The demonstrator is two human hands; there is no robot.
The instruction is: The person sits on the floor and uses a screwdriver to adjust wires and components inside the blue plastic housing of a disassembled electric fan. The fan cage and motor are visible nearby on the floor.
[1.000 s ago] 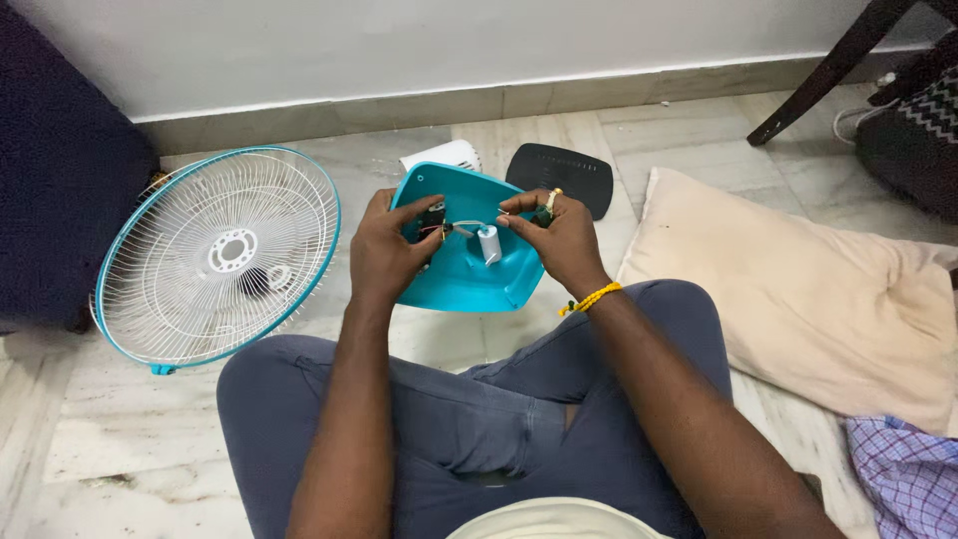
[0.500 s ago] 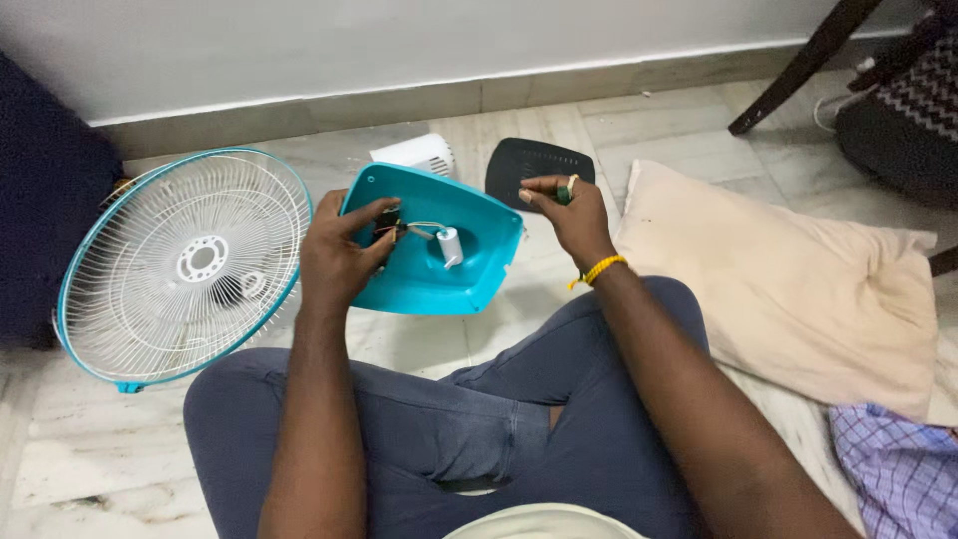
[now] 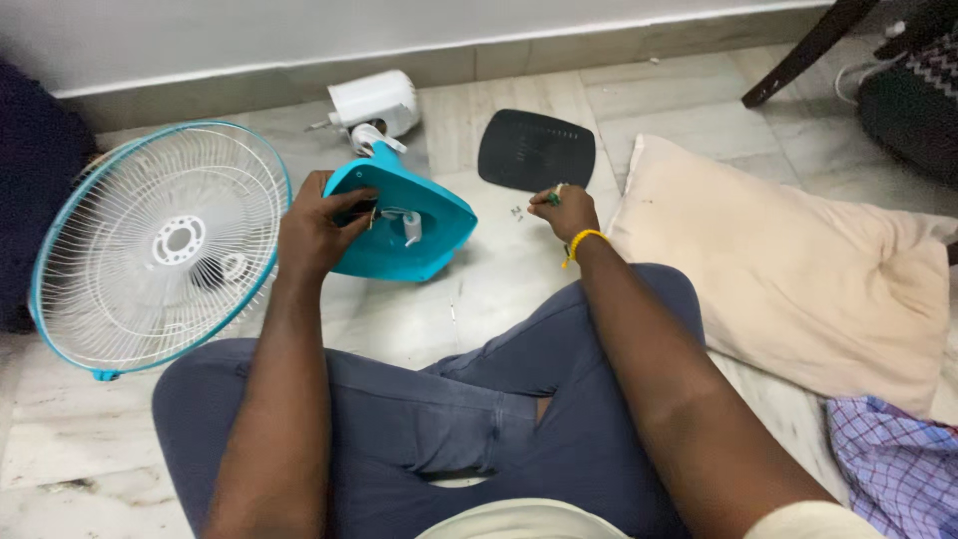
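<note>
— What do you hold there, beside the fan guard?

— My left hand holds the teal fan base. My fingers are closed around its left edge, the thumb over the rim, so the hollow underside is turned up toward me. I think I keep it tilted like this so that I can see the small white part and the wires inside it.

— And the other hand?

— My right hand is apart from the teal fan base, to its right, low over the floor. Its fingers are pinched together on something small with a bit of green; I cannot tell what it is. Just left of them some tiny screws lie on the floor, between that hand and the base.

— Where are the other pieces?

— The round fan guard with the teal rim lies flat, left of the base, almost touching my left wrist. The white motor housing is behind the base, near the wall. The dark cover plate lies behind and to the right of it. Further right of the base there is a beige pillow.
</note>
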